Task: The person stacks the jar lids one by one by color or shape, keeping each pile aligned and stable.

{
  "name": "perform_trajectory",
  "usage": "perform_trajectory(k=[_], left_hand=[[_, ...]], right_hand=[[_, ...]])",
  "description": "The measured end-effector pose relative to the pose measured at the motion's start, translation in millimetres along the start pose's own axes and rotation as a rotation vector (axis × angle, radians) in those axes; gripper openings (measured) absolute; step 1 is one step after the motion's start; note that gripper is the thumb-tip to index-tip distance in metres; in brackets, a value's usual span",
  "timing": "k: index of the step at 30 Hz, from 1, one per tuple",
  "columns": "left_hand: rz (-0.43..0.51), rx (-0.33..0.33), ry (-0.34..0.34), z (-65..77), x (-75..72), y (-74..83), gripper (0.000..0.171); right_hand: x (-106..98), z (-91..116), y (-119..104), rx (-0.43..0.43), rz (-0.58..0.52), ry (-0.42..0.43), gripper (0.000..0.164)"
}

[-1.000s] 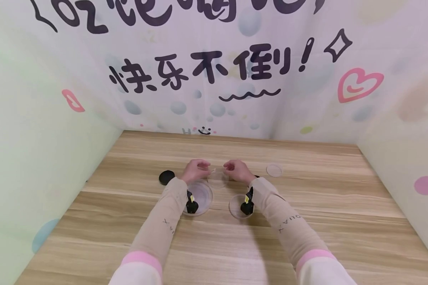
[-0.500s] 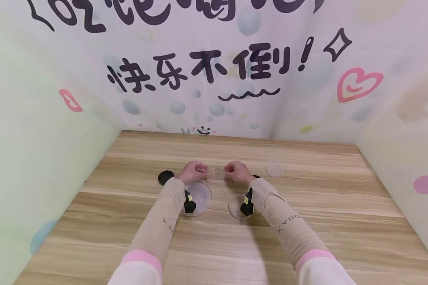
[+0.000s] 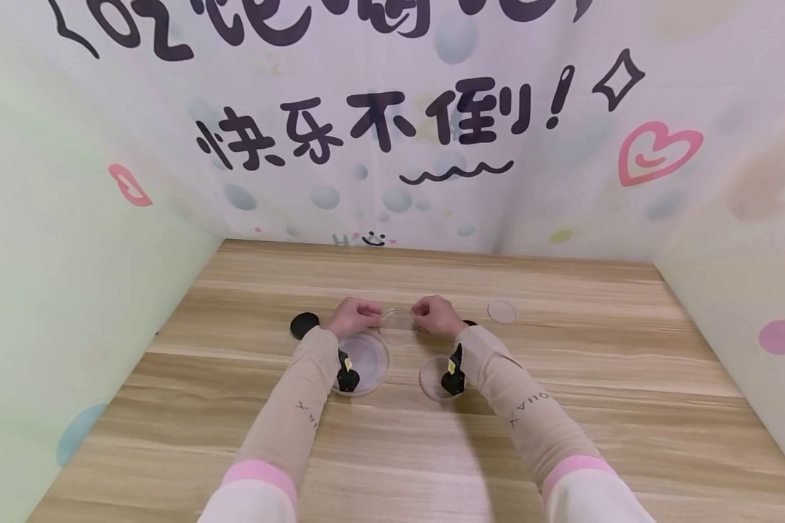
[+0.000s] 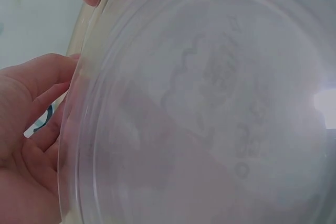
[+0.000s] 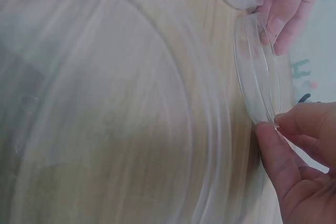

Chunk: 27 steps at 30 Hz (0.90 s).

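Observation:
A clear, shallow round dish (image 3: 397,327) is held between my hands; in the right wrist view this dish (image 5: 253,72) shows two thin rims close together. My right hand (image 3: 437,316) pinches its right edge between thumb and finger, seen close in the right wrist view. At the opposite edge, my left hand (image 3: 355,317) grips with its fingertips. A larger clear dish (image 3: 369,363) lies beneath the left wrist, and another clear dish (image 3: 433,381) lies beneath the right wrist. Each is partly hidden by a wrist camera.
A black disc (image 3: 304,325) lies left of the left hand. Another black edge (image 3: 470,324) shows behind the right wrist. Farther right lies a thin clear disc (image 3: 502,311). The wooden table (image 3: 562,349) meets printed cloth walls at its back and sides.
Compared with one second ago, both hands have lowered slightly, and the left hand has shifted a little left. The held dish's rim shows more plainly. Over the last half second almost nothing moved.

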<state>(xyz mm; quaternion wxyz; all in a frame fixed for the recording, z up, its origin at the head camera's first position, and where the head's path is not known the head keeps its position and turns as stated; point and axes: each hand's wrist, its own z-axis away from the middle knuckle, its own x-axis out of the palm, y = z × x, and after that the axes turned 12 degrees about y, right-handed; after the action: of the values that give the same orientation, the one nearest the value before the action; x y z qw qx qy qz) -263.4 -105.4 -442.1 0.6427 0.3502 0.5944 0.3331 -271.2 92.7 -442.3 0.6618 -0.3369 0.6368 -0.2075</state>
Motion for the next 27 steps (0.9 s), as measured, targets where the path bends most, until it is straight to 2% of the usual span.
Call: perform_trajectory(k=[7, 19, 26, 27], left_hand=[[-0.016, -0.008, -0.001, 0.2, 0.2, -0.6, 0.019], [-0.032, -0.021, -0.009, -0.3, 1.3, 2.5, 0.021], [-0.006, 0.013, -0.013, -0.8, -2.5, 4.1, 0.024], [0.002, 0.017, -0.011, -0.8, -2.9, 4.6, 0.024]], right_hand=[[2.4, -0.6, -0.6, -0.011, -0.002, 0.004, 0.02], [0.4, 0.7, -1.4, -0.049, -0.002, 0.022, 0.019], [2.0, -3.6, -2.2, -0.019, -0.039, 0.03, 0.019], [1.9, -3.8, -2.5, -0.041, -0.041, 0.036, 0.019]])
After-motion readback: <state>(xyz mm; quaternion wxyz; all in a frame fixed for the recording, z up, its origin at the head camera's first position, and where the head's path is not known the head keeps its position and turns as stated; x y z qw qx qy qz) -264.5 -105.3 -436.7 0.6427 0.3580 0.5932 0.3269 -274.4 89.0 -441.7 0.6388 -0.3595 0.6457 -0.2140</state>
